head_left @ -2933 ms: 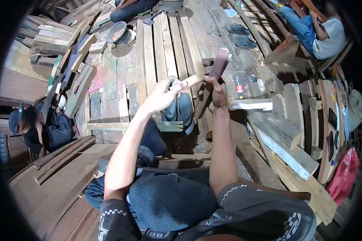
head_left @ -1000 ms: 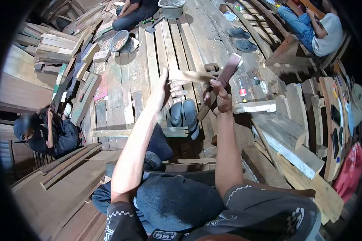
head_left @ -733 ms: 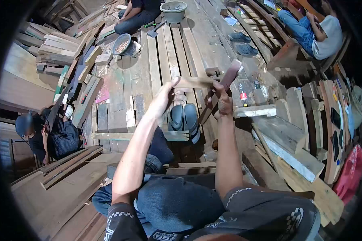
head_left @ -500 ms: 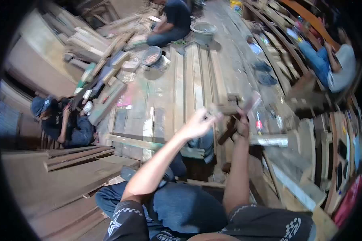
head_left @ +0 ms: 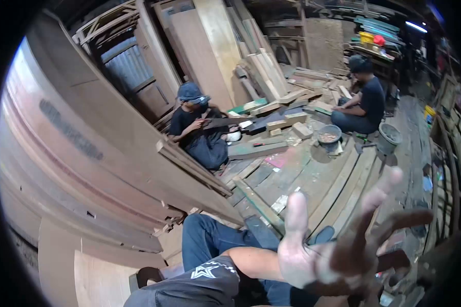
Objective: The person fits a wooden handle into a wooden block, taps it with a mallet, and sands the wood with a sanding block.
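Observation:
My left hand (head_left: 325, 263) is raised close to the camera at the lower right. Its fingers are spread apart and nothing lies in the palm. The hand does not visibly touch any object; beyond it, long wooden planks (head_left: 338, 179) lie along the floor. My bent leg in blue jeans (head_left: 210, 238) shows beneath the left forearm. My right hand is out of the picture.
A large wooden panel (head_left: 118, 148) stands close on the left. One person in a cap (head_left: 189, 123) sits by stacked timber, holding a dark piece. Another person (head_left: 366, 102) sits farther back near a bucket (head_left: 389, 138) and a basin (head_left: 329, 135).
The view has swung left. Both hands were together at a piece of wood; now the left hand is open near the camera and the right has left the view.

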A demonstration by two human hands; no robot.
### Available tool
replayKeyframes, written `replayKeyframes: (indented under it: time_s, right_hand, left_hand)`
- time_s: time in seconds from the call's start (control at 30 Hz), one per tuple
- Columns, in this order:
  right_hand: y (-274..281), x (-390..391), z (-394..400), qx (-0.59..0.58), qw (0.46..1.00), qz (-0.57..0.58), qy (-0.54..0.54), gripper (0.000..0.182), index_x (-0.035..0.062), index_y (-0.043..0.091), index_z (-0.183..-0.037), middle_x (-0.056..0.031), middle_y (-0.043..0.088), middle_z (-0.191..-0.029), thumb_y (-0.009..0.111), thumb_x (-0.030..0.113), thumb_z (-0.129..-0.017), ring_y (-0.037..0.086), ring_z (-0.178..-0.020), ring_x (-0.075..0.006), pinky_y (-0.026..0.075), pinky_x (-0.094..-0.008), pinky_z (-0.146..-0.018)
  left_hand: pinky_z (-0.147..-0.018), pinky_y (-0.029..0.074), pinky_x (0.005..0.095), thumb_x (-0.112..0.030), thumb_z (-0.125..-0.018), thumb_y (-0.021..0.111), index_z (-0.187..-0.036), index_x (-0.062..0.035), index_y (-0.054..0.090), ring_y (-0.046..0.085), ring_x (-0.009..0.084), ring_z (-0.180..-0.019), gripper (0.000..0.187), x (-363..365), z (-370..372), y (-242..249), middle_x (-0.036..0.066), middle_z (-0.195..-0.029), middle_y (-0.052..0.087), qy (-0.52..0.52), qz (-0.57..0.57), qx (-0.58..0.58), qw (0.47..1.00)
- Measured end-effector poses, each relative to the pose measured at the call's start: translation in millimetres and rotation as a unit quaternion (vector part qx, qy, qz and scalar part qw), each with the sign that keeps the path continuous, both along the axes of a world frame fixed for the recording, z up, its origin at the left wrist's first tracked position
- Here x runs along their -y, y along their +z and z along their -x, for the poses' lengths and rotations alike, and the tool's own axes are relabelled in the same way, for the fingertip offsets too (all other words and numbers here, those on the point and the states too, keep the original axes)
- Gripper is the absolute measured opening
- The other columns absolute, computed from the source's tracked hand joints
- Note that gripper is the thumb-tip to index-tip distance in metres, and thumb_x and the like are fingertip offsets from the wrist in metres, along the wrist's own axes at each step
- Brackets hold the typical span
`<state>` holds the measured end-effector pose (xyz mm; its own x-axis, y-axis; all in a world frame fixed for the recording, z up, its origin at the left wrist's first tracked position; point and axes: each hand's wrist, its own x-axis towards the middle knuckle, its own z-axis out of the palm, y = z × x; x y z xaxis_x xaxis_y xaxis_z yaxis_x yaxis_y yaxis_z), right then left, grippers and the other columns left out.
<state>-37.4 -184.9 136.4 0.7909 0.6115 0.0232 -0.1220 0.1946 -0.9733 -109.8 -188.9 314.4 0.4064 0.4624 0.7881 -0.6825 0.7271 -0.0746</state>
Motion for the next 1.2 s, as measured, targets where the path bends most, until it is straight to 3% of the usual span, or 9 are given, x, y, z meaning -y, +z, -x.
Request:
replayKeyframes:
  time_s: [0.03, 0.1, 0.13, 0.2, 0.27, 0.37, 0.47, 0.93, 1.2]
  right_hand:
    - [8.6, -0.8, 14.1, 0.012, 1.000, 0.000, 0.015, 0.034, 0.0065, 0.058, -0.099, -0.0017, 0.059, -0.090, 0.059, 0.038, -0.086, 0.056, -0.075, -0.0125, 0.044, -0.0285, -0.065]
    - [22.4, -3.8, 40.4, 0.035, 0.999, 0.003, 0.036, 0.035, 0.0063, 0.057, -0.099, -0.0019, 0.058, -0.090, 0.059, 0.039, -0.086, 0.056, -0.076, -0.0126, 0.043, -0.0286, -0.067]
    - [27.4, -4.1, 48.0, 0.043, 0.998, 0.005, 0.037, 0.035, 0.0061, 0.057, -0.099, -0.0020, 0.057, -0.090, 0.059, 0.039, -0.086, 0.055, -0.076, -0.0126, 0.043, -0.0286, -0.067]
    - [33.1, -3.9, 59.6, 0.052, 0.998, 0.002, 0.044, 0.035, 0.0059, 0.056, -0.098, -0.0021, 0.056, -0.091, 0.059, 0.039, -0.087, 0.055, -0.077, -0.0126, 0.042, -0.0287, -0.068]
    - [37.8, -3.5, 65.5, 0.058, 0.998, 0.002, 0.040, 0.036, 0.0056, 0.055, -0.098, -0.0023, 0.055, -0.091, 0.058, 0.040, -0.087, 0.054, -0.077, -0.0126, 0.042, -0.0287, -0.070]
    - [42.8, -1.7, 67.8, 0.064, 0.998, 0.008, 0.027, 0.037, 0.0052, 0.053, -0.098, -0.0025, 0.054, -0.091, 0.058, 0.040, -0.087, 0.053, -0.078, -0.0126, 0.041, -0.0288, -0.071]
    - [42.4, 2.0, 66.4, 0.059, 0.998, 0.013, 0.012, 0.038, 0.0048, 0.052, -0.098, -0.0028, 0.052, -0.092, 0.057, 0.041, -0.088, 0.052, -0.079, -0.0127, 0.040, -0.0288, -0.073]
    - [59.9, 13.9, 74.1, 0.066, 0.996, 0.007, -0.052, 0.043, 0.0030, 0.044, -0.097, -0.0039, 0.045, -0.094, 0.055, 0.044, -0.089, 0.047, -0.082, -0.0128, 0.035, -0.0292, -0.081]
    - [90.9, 16.3, 80.4, 0.021, 0.985, -0.066, -0.159, 0.046, 0.0020, 0.040, -0.096, -0.0045, 0.041, -0.095, 0.053, 0.046, -0.091, 0.045, -0.084, -0.0129, 0.032, -0.0293, -0.086]
  left_hand:
    - [-0.109, 0.018, 0.0486, -0.087, -0.078, 0.012, -0.151, -0.0091, -0.007, 0.009, 0.0344, -0.140, 0.109, 8.7, -2.1, 1.9, 0.019, -0.156, -0.016, -0.003, 0.016, 0.057, 0.998]
    - [-0.109, 0.006, 0.0569, -0.064, -0.085, 0.022, -0.142, -0.0168, 0.012, 0.007, 0.0225, -0.142, 0.075, -2.4, -20.1, -16.5, 0.015, -0.157, -0.010, 0.225, -0.089, 0.066, 0.968]
    - [-0.107, -0.003, 0.0620, -0.041, -0.093, 0.029, -0.134, -0.0262, 0.036, 0.015, 0.0091, -0.140, 0.043, -25.4, -32.1, -39.5, 0.013, -0.158, -0.004, 0.439, -0.190, -0.009, 0.878]
    - [-0.100, -0.008, 0.0712, -0.024, -0.099, 0.040, -0.127, -0.0377, 0.055, 0.021, -0.0067, -0.138, 0.035, -28.0, -27.7, -44.3, 0.006, -0.160, -0.002, 0.511, -0.241, -0.085, 0.820]
    - [-0.101, -0.008, 0.0703, -0.029, -0.097, 0.040, -0.129, -0.0359, 0.051, 0.019, -0.0037, -0.138, 0.034, -23.6, -17.9, -41.0, 0.007, -0.160, -0.003, 0.427, -0.223, -0.113, 0.869]
    - [-0.102, -0.008, 0.0689, -0.036, -0.094, 0.038, -0.131, -0.0331, 0.044, 0.016, 0.0007, -0.139, 0.037, -9.7, -1.7, -28.6, 0.007, -0.159, -0.004, 0.218, -0.123, -0.109, 0.962]
    - [-0.103, -0.008, 0.0676, -0.042, -0.091, 0.037, -0.133, -0.0304, 0.038, 0.014, 0.0052, -0.139, 0.044, -0.8, 3.9, -29.8, 0.008, -0.159, -0.006, 0.142, -0.062, -0.109, 0.982]
    - [-0.109, -0.006, 0.0613, -0.073, -0.076, 0.031, -0.143, -0.0176, 0.007, 0.000, 0.0260, -0.141, 0.090, 16.5, 14.1, -29.4, 0.012, -0.157, -0.013, 0.093, 0.038, -0.073, 0.992]
    - [-0.112, -0.006, 0.0578, -0.091, -0.068, 0.028, -0.148, -0.0102, -0.010, -0.008, 0.0378, -0.142, 0.120, 29.5, 19.0, -24.6, 0.015, -0.156, -0.016, 0.080, 0.099, -0.037, 0.991]
